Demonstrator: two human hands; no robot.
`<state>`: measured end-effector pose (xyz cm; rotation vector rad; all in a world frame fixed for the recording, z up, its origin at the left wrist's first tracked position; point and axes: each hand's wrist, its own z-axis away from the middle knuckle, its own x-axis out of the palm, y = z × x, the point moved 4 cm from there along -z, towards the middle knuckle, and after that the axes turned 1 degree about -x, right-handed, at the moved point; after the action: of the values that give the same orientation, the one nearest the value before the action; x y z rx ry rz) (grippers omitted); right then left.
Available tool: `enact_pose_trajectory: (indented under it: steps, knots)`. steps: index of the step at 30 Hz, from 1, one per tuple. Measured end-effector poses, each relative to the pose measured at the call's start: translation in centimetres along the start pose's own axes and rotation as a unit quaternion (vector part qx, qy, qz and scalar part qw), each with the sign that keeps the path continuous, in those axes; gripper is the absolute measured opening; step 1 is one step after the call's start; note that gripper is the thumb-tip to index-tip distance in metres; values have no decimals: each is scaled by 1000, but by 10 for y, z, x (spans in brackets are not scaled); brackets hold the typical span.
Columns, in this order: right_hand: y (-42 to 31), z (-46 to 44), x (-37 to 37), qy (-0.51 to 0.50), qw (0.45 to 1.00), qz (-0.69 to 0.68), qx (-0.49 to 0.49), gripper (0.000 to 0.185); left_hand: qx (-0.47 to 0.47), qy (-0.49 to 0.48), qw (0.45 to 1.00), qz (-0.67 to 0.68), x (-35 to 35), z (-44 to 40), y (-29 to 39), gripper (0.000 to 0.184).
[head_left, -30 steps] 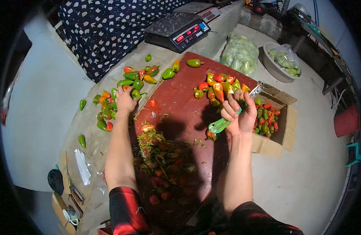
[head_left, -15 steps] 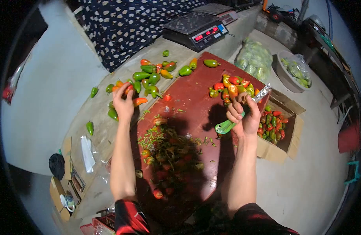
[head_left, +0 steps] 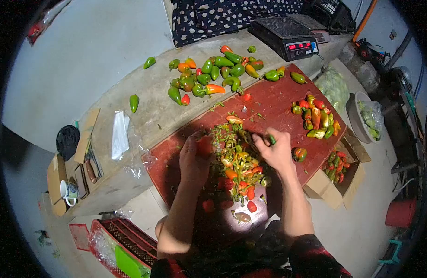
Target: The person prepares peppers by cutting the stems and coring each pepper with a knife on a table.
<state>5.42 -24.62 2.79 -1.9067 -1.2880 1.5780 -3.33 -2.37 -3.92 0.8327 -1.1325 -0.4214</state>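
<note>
My left hand (head_left: 193,157) is closed around a red pepper (head_left: 204,147) over the left side of the dark red table (head_left: 169,164). In my right hand (head_left: 277,150) is a knife with a green handle (head_left: 272,139); its blade is hard to make out against the shadow. Between my hands lies a heap of pepper scraps (head_left: 239,162), with green stems, seeds and red pieces. A pile of red, green and orange peppers (head_left: 316,118) rests at the table's right end. Many whole peppers (head_left: 213,69) are spread on the concrete ledge behind.
A digital scale (head_left: 287,41) stands at the back of the ledge. To the right are a cardboard box (head_left: 322,183) of peppers, a basin (head_left: 357,118) and a bag of green vegetables (head_left: 331,88). At lower left sit a mug (head_left: 68,192) and a red crate (head_left: 130,231).
My left hand has come back from the ledge peppers to the table with a red pepper. My right hand has lowered the knife toward the scraps. The view has swung left.
</note>
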Motion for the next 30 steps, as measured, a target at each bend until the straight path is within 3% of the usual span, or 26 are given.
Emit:
enact_pose_trajectory:
  steps: [5, 7, 9, 11, 12, 17, 25, 30]
  knots:
    - [7, 14, 32, -58, 993, 68, -81, 22, 5, 8, 1000, -20, 22, 9, -8, 35]
    - [-4, 19, 36, -67, 988, 74, -119, 19, -11, 45, 984, -170, 26, 16, -6, 37]
    - [-3, 23, 43, -70, 986, 66, -139, 19, -18, 36, 989, -145, 33, 19, -6, 32]
    - [-3, 26, 46, -71, 983, 57, -159, 19, 40, -1, 990, -136, 34, 18, -10, 25]
    - [-4, 26, 48, -77, 979, 41, -183, 19, 1, 13, 995, -95, 40, 22, -8, 22]
    - [-16, 31, 48, -115, 964, 56, -234, 20, 38, -4, 995, -91, 43, 24, -19, 21]
    - [-18, 32, 51, -122, 968, 52, -215, 19, 81, -33, 988, -125, 44, 26, -17, 19]
    - [-19, 32, 52, -131, 962, 54, -232, 17, 91, -51, 991, -79, 47, 28, -12, 21]
